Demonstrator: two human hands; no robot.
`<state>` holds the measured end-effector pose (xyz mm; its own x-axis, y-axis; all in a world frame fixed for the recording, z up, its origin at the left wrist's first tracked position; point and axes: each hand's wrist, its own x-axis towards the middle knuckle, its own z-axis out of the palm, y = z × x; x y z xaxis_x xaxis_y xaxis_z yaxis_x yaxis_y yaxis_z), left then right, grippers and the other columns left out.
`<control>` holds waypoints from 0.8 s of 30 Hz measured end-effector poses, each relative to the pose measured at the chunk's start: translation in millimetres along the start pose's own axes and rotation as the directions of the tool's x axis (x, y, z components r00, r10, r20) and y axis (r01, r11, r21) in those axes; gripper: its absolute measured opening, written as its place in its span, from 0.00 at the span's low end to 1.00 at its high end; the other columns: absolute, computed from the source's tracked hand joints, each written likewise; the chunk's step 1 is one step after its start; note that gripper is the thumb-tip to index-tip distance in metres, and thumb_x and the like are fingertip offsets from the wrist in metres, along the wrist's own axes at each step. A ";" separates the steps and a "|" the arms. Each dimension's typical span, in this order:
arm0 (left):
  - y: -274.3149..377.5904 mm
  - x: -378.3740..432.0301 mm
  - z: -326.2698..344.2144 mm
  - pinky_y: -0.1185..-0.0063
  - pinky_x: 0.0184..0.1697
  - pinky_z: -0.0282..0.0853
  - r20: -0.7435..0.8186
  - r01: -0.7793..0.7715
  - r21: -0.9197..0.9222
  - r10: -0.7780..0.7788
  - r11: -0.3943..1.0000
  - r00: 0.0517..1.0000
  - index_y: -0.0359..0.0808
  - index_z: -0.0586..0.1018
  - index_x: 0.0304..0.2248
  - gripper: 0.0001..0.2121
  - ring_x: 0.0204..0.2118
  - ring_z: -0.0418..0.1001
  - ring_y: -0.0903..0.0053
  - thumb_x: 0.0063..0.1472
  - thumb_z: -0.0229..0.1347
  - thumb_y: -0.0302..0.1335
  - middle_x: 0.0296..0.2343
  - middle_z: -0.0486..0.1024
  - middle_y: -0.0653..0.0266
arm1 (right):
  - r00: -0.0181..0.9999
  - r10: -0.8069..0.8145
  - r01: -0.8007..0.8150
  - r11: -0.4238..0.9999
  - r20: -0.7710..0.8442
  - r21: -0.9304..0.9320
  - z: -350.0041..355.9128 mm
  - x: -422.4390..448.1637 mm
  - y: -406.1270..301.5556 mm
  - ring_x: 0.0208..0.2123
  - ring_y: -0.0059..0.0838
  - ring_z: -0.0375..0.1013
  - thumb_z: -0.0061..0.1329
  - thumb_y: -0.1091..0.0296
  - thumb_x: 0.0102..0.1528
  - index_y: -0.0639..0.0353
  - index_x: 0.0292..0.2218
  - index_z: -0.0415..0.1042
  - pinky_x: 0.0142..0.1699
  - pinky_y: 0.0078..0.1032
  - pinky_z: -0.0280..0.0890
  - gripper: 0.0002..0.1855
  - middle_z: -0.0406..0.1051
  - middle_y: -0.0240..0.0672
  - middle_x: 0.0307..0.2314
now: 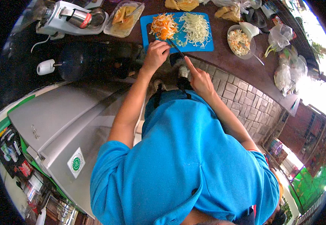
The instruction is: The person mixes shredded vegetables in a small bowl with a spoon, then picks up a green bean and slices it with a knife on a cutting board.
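My right hand [202,80] grips a dark-handled knife [177,48], its index finger stretched along the top. The blade slants up and left over the lower edge of a blue cutting board [178,17]. Beside the blade, at the board's near edge, is my left hand [158,53] with its fingers curled together; whether something small is between them cannot be made out. Just beyond it on the board is a pile of shredded carrot and pale shreds [164,26]. Shredded cabbage [195,29] forms a second heap on the right. Small pale-green cut pieces [182,43] lie between.
Left of the board are a clear plastic tray [120,32] of yellow-orange food pieces and a white appliance [59,21] with a metal cup. A bowl [247,54] of mixed shreds with a spoon stands right, near plastic bags [288,71]. A grey refrigerator [64,104] flanks my left side.
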<state>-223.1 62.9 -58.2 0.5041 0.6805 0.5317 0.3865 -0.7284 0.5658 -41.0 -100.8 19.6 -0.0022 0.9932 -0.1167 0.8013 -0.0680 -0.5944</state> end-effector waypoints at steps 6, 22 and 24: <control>0.3 -0.7 -2.1 0.69 0.38 0.68 0.006 -0.006 0.011 0.006 1.000 1.000 0.34 0.81 0.28 0.04 0.36 0.75 0.66 0.50 0.62 0.22 0.30 0.79 0.64 | 0.999 -0.008 0.008 1.000 -0.036 0.009 5.4 5.2 0.9 0.25 0.58 0.72 0.42 0.83 0.47 0.42 0.65 0.52 0.32 0.51 0.65 0.45 0.71 0.52 0.25; 8.9 4.5 -3.3 0.70 0.40 0.69 0.028 0.010 0.014 -0.011 1.000 1.000 0.34 0.80 0.28 0.04 0.37 0.75 0.66 0.50 0.61 0.21 0.31 0.79 0.64 | 0.996 -0.014 0.016 1.000 -0.091 0.020 2.4 -0.5 4.0 0.23 0.57 0.71 0.42 0.83 0.48 0.47 0.65 0.51 0.31 0.49 0.64 0.44 0.70 0.52 0.23; 9.2 1.1 -4.5 0.70 0.40 0.69 0.039 0.012 0.037 -0.014 0.999 0.999 0.34 0.80 0.29 0.05 0.36 0.75 0.66 0.50 0.61 0.21 0.31 0.79 0.64 | 0.996 -0.010 0.013 0.999 -0.086 0.039 1.3 -3.1 0.2 0.24 0.57 0.71 0.42 0.83 0.49 0.48 0.66 0.51 0.31 0.49 0.65 0.44 0.70 0.53 0.23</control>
<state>-222.4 57.4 -49.6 0.5283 0.6867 0.4992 0.4212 -0.7225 0.5482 -41.6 -104.0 18.9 0.0415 0.9982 -0.0421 0.7774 -0.0588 -0.6263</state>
